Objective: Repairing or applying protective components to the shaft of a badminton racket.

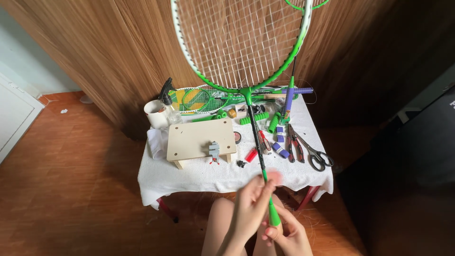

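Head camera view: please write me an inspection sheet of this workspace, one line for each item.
Surface: small table covered with a white cloth, red legs.
Job's things: green and white racket held upright; its green handle is in both hands.
Clutter: wooden board with a small metal clamp, white cup, second racket lying flat, green grip pieces, pliers, scissors, red lighter.
Hands: left hand fingers around the shaft; right hand holds the handle's lower end.
Cables: nothing seen.
Surroundings: wood-panel wall, reddish wooden floor.
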